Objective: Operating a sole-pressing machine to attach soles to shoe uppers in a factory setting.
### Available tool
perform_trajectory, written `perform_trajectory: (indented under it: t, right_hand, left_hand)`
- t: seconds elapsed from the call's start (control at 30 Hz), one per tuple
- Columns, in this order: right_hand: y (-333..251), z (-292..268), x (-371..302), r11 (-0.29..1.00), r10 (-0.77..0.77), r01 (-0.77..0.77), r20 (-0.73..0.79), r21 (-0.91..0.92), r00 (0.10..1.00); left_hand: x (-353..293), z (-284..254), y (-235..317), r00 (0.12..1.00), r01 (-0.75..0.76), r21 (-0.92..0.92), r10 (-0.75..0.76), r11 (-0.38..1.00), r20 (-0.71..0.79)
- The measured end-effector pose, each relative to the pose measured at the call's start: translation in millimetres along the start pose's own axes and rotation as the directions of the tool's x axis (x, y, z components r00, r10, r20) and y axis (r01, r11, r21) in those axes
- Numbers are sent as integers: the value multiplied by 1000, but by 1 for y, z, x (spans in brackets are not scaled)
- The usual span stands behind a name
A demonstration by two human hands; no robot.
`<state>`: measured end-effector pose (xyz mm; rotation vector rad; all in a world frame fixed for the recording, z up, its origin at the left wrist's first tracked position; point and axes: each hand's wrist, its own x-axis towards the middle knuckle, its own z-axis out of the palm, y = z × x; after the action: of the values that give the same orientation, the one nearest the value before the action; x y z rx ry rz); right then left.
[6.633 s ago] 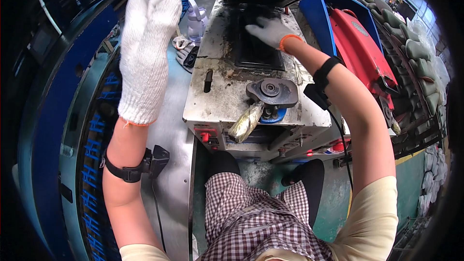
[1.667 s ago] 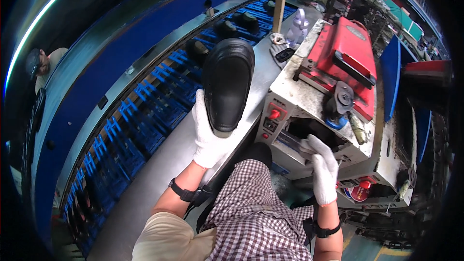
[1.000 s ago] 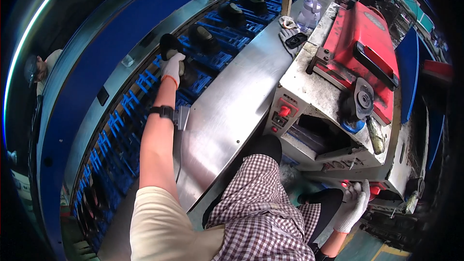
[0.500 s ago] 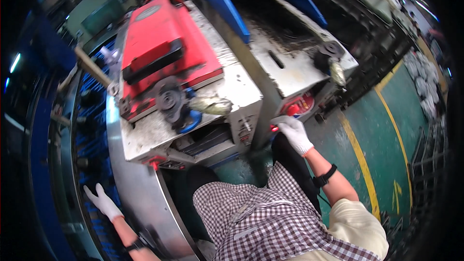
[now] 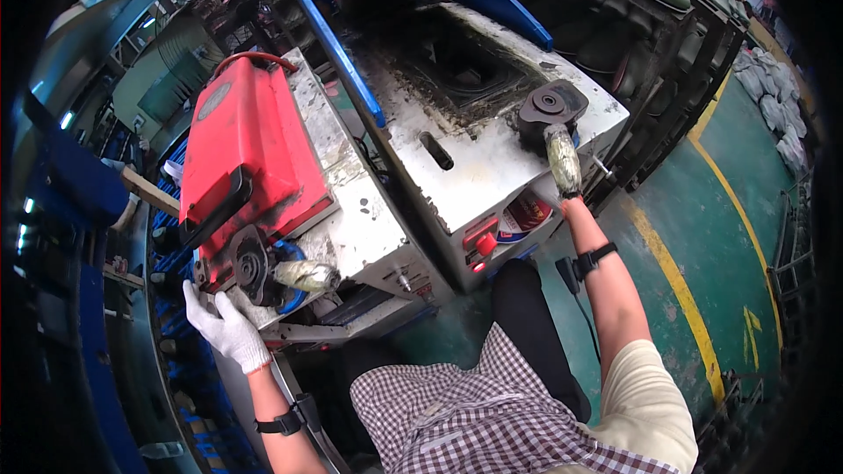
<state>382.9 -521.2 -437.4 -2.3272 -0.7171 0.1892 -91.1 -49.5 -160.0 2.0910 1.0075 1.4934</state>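
My left hand (image 5: 224, 326), in a white glove, is at the near left corner of the left machine (image 5: 369, 233). Its thumb and fingers are spread and hold nothing. That machine's red lid (image 5: 255, 154) is down. A taped lever handle (image 5: 307, 276) sticks out from a dark round hub (image 5: 252, 268). My right arm reaches to the right machine (image 5: 492, 158), whose lid stands raised over a dark, grimy opening (image 5: 465, 66). My right hand (image 5: 545, 187) is mostly hidden behind the taped lever handle (image 5: 564, 158) there; its fingers do not show.
A red button (image 5: 486, 244) sits on the right machine's front beside a round red-and-white container (image 5: 525, 215). Blue side panels (image 5: 338, 44) flank the raised lid. Dark racks (image 5: 676, 79) stand at the right, beyond them grey bundles (image 5: 773, 92). Yellow lines (image 5: 676, 298) cross the green floor.
My right hand has moved from the red button up to the right machine's lever. My left hand has come up and right to the left machine's corner. The view has shifted right.
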Motion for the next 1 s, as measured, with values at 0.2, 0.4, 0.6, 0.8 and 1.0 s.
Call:
perform_trajectory:
  t: [0.2,0.4,0.6,0.8,1.0]
  right_hand:
    - [14,76,40,964,-71,78,-35,253,997]
    - [47,107,59,883,-85,117,-91,455,992]
    - [48,137,65,785,-64,130,-130,606,989]
    - [53,155,68,672,-16,149,-187,726,982]
    - [40,164,71,548,22,171,-218,819,976]
  left_hand:
    - [3,-24,-10,1000,-28,196,29,980,-7]
    - [3,-19,-11,1000,-15,197,19,980,-20]
    - [1,-21,-9,999,-31,224,33,974,-4]
    - [1,-20,-6,999,-51,243,49,969,14]
    - [3,-18,-10,1000,-24,204,24,979,-1]
